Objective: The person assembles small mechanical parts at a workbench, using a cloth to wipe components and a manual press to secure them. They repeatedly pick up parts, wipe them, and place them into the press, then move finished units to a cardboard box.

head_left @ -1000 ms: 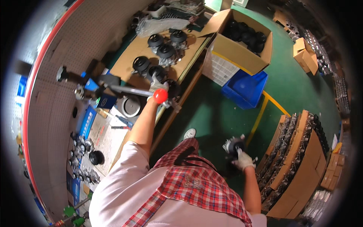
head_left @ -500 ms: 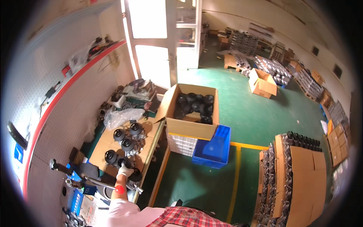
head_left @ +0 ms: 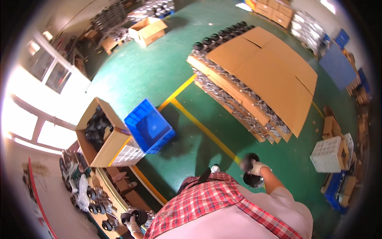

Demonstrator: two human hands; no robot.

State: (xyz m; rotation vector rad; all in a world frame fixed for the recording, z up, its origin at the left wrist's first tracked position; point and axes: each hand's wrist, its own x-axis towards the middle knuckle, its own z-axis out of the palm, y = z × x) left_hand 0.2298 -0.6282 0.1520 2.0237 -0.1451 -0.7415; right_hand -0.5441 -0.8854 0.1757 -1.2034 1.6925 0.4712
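Note:
My left hand [head_left: 133, 225], in a pale glove, is closed on a round black-capped metal part [head_left: 126, 217] at the bench's near end. Right beside it is another black cap [head_left: 139, 216]; I cannot tell whether the hand holds that one too. Out to the right, over the green floor, my right hand [head_left: 259, 168], gloved as well, grips a round black part [head_left: 249, 161], blurred by motion. A second dark part with shiny metal [head_left: 253, 180] hangs just below it. More black-capped parts [head_left: 100, 208] stand on the cardboard-covered bench [head_left: 96, 218].
An open carton [head_left: 106, 148] of black parts stands past the bench, beside a blue crate [head_left: 149, 126]. Ahead right is a large stack of metal parts layered with cardboard [head_left: 262, 71]. A white crate [head_left: 327, 154] stands at far right. Yellow lines [head_left: 207, 129] cross the floor.
My view has swung right, away from the bench toward the cardboard-layered stack. My right hand has come into view with black parts. The left hand stays at the bench, now low in the picture.

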